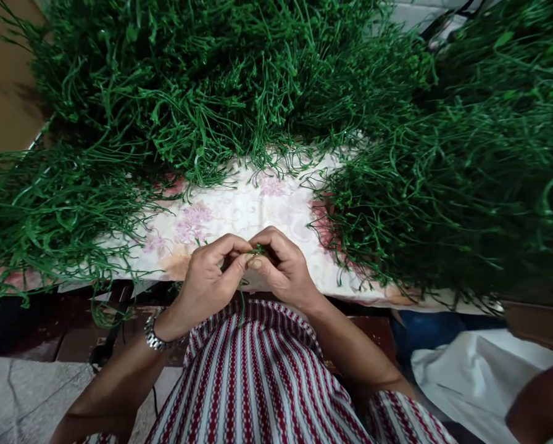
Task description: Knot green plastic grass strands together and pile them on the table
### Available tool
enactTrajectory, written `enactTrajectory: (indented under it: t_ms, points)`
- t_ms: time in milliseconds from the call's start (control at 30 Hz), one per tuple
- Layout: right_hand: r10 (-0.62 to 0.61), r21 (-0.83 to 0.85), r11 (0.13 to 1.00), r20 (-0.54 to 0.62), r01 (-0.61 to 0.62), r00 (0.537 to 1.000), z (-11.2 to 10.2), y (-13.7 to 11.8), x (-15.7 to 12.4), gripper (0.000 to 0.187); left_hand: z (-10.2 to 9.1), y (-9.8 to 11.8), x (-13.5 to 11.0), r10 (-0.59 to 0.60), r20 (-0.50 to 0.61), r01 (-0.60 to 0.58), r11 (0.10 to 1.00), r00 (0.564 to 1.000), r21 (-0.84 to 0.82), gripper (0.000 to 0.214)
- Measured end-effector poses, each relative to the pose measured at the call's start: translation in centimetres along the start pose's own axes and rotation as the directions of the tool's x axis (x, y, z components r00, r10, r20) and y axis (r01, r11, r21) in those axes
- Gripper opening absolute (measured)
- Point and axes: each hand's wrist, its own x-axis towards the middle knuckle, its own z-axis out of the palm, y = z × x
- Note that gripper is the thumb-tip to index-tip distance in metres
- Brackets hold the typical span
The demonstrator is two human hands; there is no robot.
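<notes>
Close together at the table's front edge, my left hand (215,271) and my right hand (283,265) meet at their fingertips. Both are closed in a pinch on a thin green stem (258,250), which looks like plastic. Only a small part of it shows between the thumbs and forefingers; a thin green strand (242,302) hangs below the hands. Beyond them lies a floral tablecloth (239,209). A large heap of the same green stems (221,86) covers the back of the table.
More green stems lie in a pile to the left (58,216) and in a big pile to the right (443,203). Some hang over the front edge. At lower right are another person's arm (542,401) and a white cloth (480,376). A cardboard-brown surface (8,92) stands at upper left.
</notes>
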Motion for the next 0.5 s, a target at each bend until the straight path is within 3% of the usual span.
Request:
enactTrajectory:
  t_ms: [100, 200, 333, 400, 500]
  points:
    - [0.021, 0.035, 0.999, -0.052, -0.019, 0.998, 0.4, 0.1, -0.2, 0.023, 0.5, -0.1, -0.3, -0.024, -0.027, 0.023, 0.999, 0.999, -0.041, 0.007]
    - [-0.002, 0.000, 1.000, -0.025, 0.002, 1.000, -0.1, 0.0, -0.4, 0.023, 0.4, -0.1, -0.4, 0.029, 0.009, -0.029, 0.999, 1.000, -0.022, 0.009]
    - [-0.084, -0.178, 0.977, 0.176, 0.115, 0.981, -1.5, -0.6, -0.4, 0.019, -0.5, -0.2, -0.3, 0.197, 0.144, -0.214, 0.970, 0.970, 0.115, 0.014]
    - [-0.110, -0.240, 0.950, 0.345, 0.201, 0.932, -2.3, -1.2, -0.3, 0.022, -1.2, -0.1, -0.3, 0.294, 0.245, -0.341, 0.923, 0.924, 0.176, 0.017]
    - [-0.061, -0.299, 0.911, 0.585, 0.285, 0.809, -3.4, -2.3, -0.2, 0.023, -2.0, 0.2, -0.6, 0.369, 0.420, -0.485, 0.848, 0.829, 0.214, 0.021]
